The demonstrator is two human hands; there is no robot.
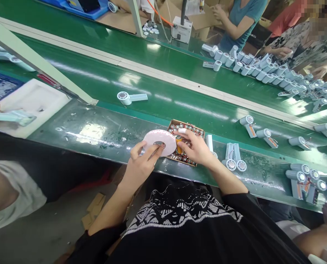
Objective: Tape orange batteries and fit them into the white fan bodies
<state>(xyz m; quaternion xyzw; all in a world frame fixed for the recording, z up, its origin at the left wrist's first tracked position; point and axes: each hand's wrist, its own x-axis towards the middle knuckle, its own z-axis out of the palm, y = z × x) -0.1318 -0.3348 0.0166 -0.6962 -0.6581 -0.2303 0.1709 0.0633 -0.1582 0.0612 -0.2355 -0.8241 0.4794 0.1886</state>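
My left hand (140, 165) grips a flat white roll of tape (160, 141) from below, fingers curled round its near edge. My right hand (196, 146) pinches a small orange cylindrical battery (178, 143) against the roll's right side. Both hands hover over a small cardboard box (199, 130) packed with several upright batteries, which sits on the green bench edge.
Pale blue handheld fans lie about: one (129, 98) on the conveyor belt (163, 73), a pair (235, 159) right of the box, several more at right (303, 179). A white tray (31, 106) sits at left. Other people work across the belt (235, 18) and beside me.
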